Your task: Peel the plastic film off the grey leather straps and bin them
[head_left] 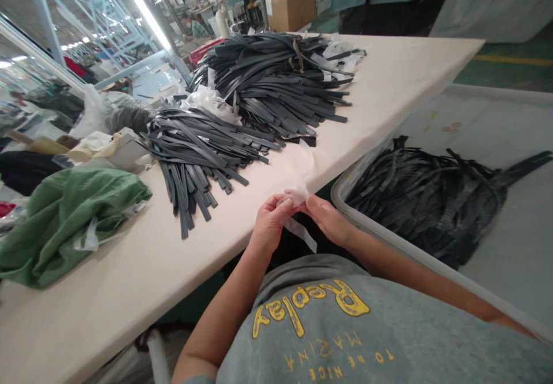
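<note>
Both hands (268, 223) (328, 218) together at the table edge (203, 266), fingertips in a tight pinch on a whitish strip (301, 232).

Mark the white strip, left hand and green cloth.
White strip (298, 197), head view: bunched middle.
Left hand (269, 221), head view: back of the hand.
Green cloth (71, 220), head view: folds near its middle.

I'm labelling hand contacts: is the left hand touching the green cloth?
No, the left hand holds a white strip, well apart from the green cloth on the table.
</note>
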The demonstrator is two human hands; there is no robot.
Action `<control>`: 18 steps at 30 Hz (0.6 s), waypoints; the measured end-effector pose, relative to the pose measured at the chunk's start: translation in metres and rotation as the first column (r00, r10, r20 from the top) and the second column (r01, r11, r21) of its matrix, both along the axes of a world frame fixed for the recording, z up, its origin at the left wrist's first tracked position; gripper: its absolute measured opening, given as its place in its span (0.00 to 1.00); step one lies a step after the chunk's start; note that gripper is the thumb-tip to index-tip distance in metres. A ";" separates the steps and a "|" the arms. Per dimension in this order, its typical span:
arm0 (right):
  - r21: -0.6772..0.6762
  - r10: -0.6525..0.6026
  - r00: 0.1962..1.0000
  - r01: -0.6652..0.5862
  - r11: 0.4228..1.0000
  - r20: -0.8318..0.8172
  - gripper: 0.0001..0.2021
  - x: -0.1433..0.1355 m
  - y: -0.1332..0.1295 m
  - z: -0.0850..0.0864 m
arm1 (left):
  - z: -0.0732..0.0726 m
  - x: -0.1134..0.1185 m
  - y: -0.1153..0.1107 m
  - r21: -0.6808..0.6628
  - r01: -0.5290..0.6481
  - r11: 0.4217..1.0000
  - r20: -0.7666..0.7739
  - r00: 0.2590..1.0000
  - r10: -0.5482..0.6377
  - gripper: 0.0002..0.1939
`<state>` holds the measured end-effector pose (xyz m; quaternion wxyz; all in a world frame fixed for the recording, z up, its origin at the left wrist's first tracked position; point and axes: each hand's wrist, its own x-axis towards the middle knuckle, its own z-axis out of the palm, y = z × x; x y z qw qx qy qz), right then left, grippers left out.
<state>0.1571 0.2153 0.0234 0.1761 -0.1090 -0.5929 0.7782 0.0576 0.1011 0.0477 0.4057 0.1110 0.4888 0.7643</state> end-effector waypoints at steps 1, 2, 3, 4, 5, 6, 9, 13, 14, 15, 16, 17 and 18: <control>0.036 -0.032 0.999 0.032 0.999 -0.004 0.23 -0.008 0.002 0.007 | 0.001 0.001 -0.003 -0.020 0.000 1.000 -0.058 0.998 -0.001 0.14; 0.083 -0.061 0.998 0.060 0.995 0.006 0.22 -0.015 0.005 0.014 | 0.001 0.001 -0.008 -0.041 -0.003 0.999 -0.111 0.994 -0.001 0.13; 0.135 -0.082 0.996 0.079 0.988 0.020 0.21 -0.022 0.008 0.021 | 0.001 0.001 -0.013 -0.064 -0.007 0.998 -0.152 0.988 -0.003 0.13; 0.186 -0.091 0.995 0.084 0.979 0.029 0.21 -0.028 0.013 0.028 | 0.000 0.001 -0.018 -0.092 -0.006 0.996 -0.176 0.984 -0.010 0.14; 0.227 -0.094 0.995 0.085 0.970 0.028 0.22 -0.034 0.018 0.034 | -0.001 0.000 -0.024 -0.118 -0.006 0.993 -0.185 0.983 -0.016 0.14; 0.256 -0.094 0.995 0.087 0.963 0.016 0.22 -0.040 0.023 0.040 | -0.003 0.000 -0.030 -0.140 -0.005 0.990 -0.183 0.983 -0.021 0.15; 0.315 -0.081 0.996 0.088 0.945 -0.033 0.22 -0.059 0.039 0.053 | -0.009 -0.001 -0.049 -0.184 0.005 0.983 -0.153 0.988 -0.033 0.16; 0.382 -0.024 0.996 0.053 0.923 -0.081 0.21 -0.082 0.048 0.063 | -0.015 0.005 -0.070 -0.186 0.067 0.980 -0.089 0.992 -0.085 0.15; 0.393 -0.001 0.996 0.037 0.919 -0.091 0.21 -0.088 0.047 0.066 | -0.014 0.007 -0.073 -0.180 0.096 0.979 -0.073 0.991 -0.111 0.15; 0.402 0.020 0.995 0.022 0.915 -0.100 0.20 -0.093 0.046 0.068 | -0.014 0.009 -0.077 -0.174 0.128 0.976 -0.059 0.988 -0.140 0.14; 0.409 0.035 0.994 0.012 0.912 -0.106 0.20 -0.099 0.043 0.070 | -0.014 0.010 -0.079 -0.170 0.162 0.972 -0.043 0.984 -0.172 0.14; 0.414 0.045 0.993 0.003 0.910 -0.105 0.19 -0.104 0.041 0.072 | -0.013 0.012 -0.082 -0.171 0.193 0.966 -0.028 0.979 -0.201 0.14; 0.418 0.051 0.994 -0.006 0.908 -0.097 0.18 -0.109 0.038 0.074 | -0.013 0.012 -0.084 -0.177 0.219 0.960 -0.014 0.974 -0.225 0.14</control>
